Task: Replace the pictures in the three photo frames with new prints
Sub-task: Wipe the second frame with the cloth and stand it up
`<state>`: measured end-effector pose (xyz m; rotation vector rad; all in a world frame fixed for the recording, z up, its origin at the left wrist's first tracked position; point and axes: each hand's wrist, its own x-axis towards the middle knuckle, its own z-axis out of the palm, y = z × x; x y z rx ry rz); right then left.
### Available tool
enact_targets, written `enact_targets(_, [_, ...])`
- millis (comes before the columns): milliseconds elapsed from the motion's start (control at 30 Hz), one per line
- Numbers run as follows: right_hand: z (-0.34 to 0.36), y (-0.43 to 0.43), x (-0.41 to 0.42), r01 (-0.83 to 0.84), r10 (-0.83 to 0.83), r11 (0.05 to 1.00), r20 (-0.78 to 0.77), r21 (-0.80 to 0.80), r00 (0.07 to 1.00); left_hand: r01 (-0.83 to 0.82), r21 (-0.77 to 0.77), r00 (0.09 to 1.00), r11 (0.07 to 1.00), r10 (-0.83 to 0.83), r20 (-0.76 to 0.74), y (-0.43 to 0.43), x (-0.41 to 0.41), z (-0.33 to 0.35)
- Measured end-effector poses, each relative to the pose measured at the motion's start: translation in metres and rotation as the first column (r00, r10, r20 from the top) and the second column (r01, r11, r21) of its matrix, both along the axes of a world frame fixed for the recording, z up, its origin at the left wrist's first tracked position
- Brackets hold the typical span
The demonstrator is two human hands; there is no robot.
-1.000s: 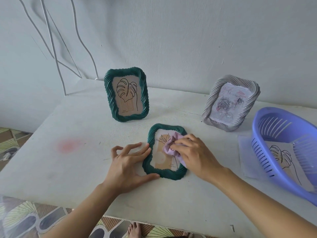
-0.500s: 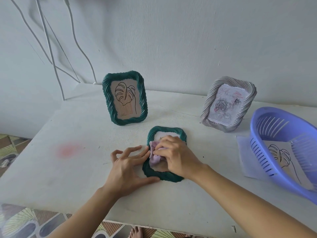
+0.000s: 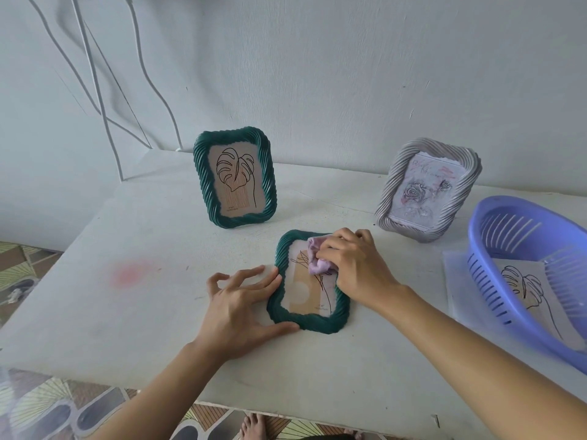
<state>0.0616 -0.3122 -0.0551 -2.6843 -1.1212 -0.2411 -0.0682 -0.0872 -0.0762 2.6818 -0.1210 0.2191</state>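
- Your right hand (image 3: 355, 268) clutches a small lilac cloth (image 3: 317, 265) in curled fingers, pressing it on the upper face of the dark green twisted-rim photo frame (image 3: 309, 323).
- That frame lies flat, face up, mid-way along the white table (image 3: 127, 312), toward the near edge.
- Your left hand (image 3: 241, 308), fingers spread and grasping nothing, braces the frame's left rim.
- A second green frame (image 3: 203, 185) and a grey twisted-rim frame (image 3: 389, 192) stand toward the far edge.
- A purple slotted plastic basket (image 3: 508, 204) at the right edge holds a leaf print (image 3: 524, 287).

The white surface (image 3: 158, 338) bears a faint pink stain (image 3: 130, 274) at left. A flat green frame (image 3: 305, 322) lies near the front, with a standing green frame (image 3: 241, 220) and a grey frame (image 3: 389, 192) propped behind it. At right, a purple basket (image 3: 508, 202) rests on a pale sheet (image 3: 455, 281).
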Motion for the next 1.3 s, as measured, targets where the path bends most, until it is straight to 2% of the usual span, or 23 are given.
enact_targets(400, [0.006,-0.025,-0.056,-0.162,0.157,0.986,-0.107,-0.038,0.982,0.002,0.015,1.0,1.0,-0.002,0.0,0.0,0.001,-0.001])
enact_targets(500, [0.002,-0.027,-0.062,-0.141,0.138,0.99,-0.091,-0.028,0.986,0.004,-0.01,1.0,1.0,-0.004,-0.001,0.001,0.002,-0.004])
enact_targets(700, [0.0,-0.014,-0.043,-0.058,0.059,0.998,0.049,-0.015,0.997,0.013,-0.023,1.0,1.0,-0.013,-0.012,0.002,0.002,-0.003])
enact_targets(800, [0.006,-0.009,-0.017,-0.033,0.033,0.999,0.056,-0.001,0.998,0.017,-0.015,1.0,1.0,-0.017,-0.013,0.002,0.002,-0.002])
enact_targets(900, [0.01,-0.005,0.003,0.001,0.002,0.999,0.049,-0.05,0.999,0.014,-0.02,1.0,1.0,-0.014,-0.021,0.002,0.002,-0.002])
enact_targets(1067, [0.001,0.012,0.015,0.106,-0.106,0.994,-0.009,-0.007,0.994,0.017,-0.027,1.0,0.999,-0.018,-0.023,0.002,0.002,-0.003])
enact_targets(1200, [-0.009,0.029,0.005,0.07,-0.056,0.985,-0.089,0.158,0.994,0.014,-0.031,1.0,0.999,-0.015,-0.025,0.002,0.002,-0.003])
enact_targets(1300, [-0.012,0.039,-0.006,0.065,-0.03,0.975,-0.162,0.213,0.986,0.01,-0.007,0.999,1.0,-0.01,-0.035,0.002,0.002,-0.002])
